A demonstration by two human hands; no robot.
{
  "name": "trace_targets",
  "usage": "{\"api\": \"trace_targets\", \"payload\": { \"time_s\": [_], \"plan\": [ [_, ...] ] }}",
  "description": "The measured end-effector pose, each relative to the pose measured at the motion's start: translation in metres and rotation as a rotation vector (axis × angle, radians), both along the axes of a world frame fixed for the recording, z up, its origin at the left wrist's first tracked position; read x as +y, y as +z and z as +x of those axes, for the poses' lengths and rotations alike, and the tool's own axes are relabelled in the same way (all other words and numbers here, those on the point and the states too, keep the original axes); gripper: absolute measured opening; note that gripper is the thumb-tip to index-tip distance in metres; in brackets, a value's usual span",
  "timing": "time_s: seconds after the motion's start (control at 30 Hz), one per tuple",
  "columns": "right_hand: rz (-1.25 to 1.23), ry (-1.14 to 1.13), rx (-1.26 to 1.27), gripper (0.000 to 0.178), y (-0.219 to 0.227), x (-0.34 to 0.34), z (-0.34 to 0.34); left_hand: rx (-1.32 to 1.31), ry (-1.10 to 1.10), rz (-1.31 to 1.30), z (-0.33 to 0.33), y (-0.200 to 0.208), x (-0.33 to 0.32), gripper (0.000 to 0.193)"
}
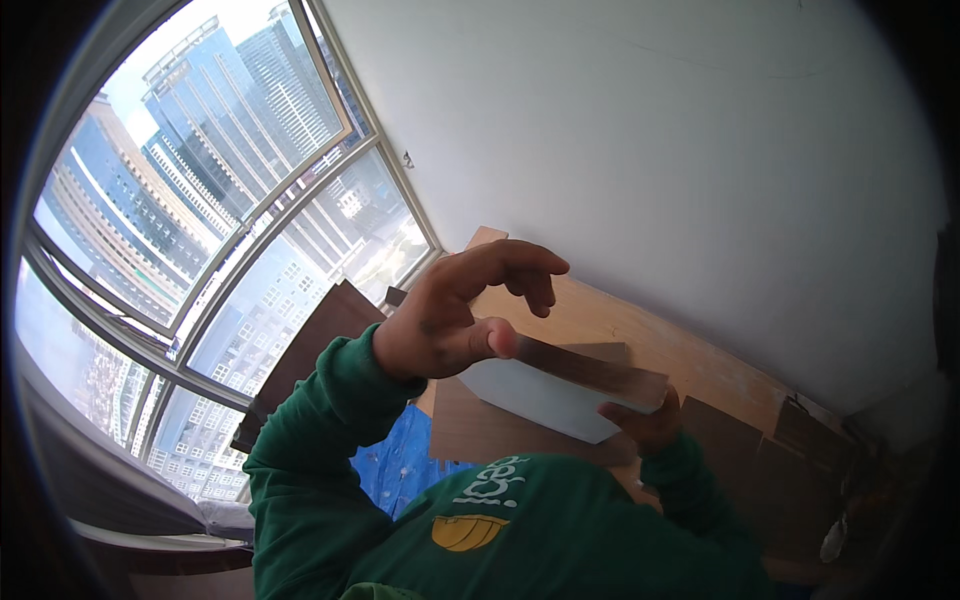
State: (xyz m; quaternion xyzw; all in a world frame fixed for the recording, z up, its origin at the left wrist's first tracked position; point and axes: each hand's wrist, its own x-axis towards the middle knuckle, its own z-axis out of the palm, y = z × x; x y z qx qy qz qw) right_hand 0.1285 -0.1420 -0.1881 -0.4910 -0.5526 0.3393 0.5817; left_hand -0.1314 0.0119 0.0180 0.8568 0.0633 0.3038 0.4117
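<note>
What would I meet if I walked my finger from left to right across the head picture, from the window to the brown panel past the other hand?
Window → left hand → white board with a brown edge → right hand → dark brown panel.

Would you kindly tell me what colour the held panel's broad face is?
The panel has a bluish-white face, clearest in the head view.

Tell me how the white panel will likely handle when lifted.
The panel is probably stiff, given its thick brown edge. Its smooth-looking white face may be slippery. It might tip, as the right hand grips one end.
</note>
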Motion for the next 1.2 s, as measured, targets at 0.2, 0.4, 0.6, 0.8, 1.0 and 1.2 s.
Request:
{"api": "trace_targets", "payload": {
  "time_s": [0.2,0.4,0.6,0.8,1.0,1.2],
  "plan": [
    [-0.106,-0.004,0.049,0.05,0.016,-0.002,0.002,0.322,0.065,0.214,-0.036,-0.038,0.015,0.061],
    [0.312,-0.417,-0.372,0.061,0.07,-0.005,-0.024,0.203,0.139,0.185,-0.035,-0.061,0.017,0.035],
    [0.048,-0.312,-1.281,0.058,0.136,-0.012,-0.035,0.204,0.08,-0.061,-0.049,-0.059,0.04,0.033],
    [-0.273,-0.077,-1.127,0.053,0.148,0.052,-0.098,0.303,-0.298,-0.339,-0.038,-0.036,0.069,0.066],
    [-0.376,-0.078,-1.087,0.05,0.161,0.056,-0.14,0.194,-0.478,-0.284,-0.046,-0.049,0.079,0.049],
    [-0.393,-0.147,-1.098,0.052,0.16,0.054,-0.147,0.382,-0.291,-0.29,-0.052,-0.018,0.06,0.033]
  ]
}}
